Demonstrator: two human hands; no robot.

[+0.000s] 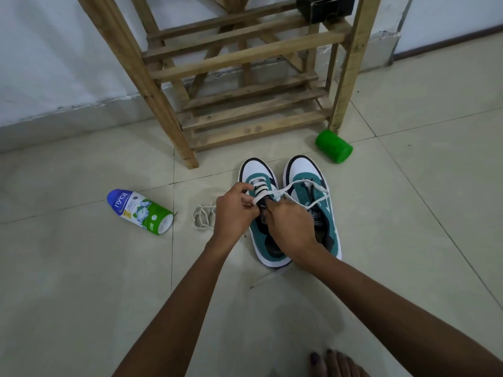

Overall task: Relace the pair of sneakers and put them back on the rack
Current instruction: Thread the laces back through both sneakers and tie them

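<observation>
1. Bare toes (333,363) at the bottom edge, nearest the lens, on pale floor tiles (81,268).
2. Wooden rack (245,58) against the white wall, slatted shelves, with a dark box (325,8) on an upper shelf at its right.
3. Pair of green-and-white sneakers on the floor just in front of the rack, side by side, toes toward it: left sneaker (258,170) with lace bars across its lower eyelets, right sneaker (307,170) beside it, touching or nearly so.
4. Left hand (235,210) over the left sneaker, fingers curled, pinching the white lace (288,189) near the eyelets.
5. Right hand (292,227) over the tongue area, fingers curled down at the lace; exact grip hidden.
6. Lace end trailing across the right sneaker's upper.
7. Powder bottle (140,212) lying on its side, left of the sneakers.
8. Green cup (334,148) tipped on its side near the rack's right leg.
9. Loose second lace (202,216) bunched on the floor, just left of the left hand.
</observation>
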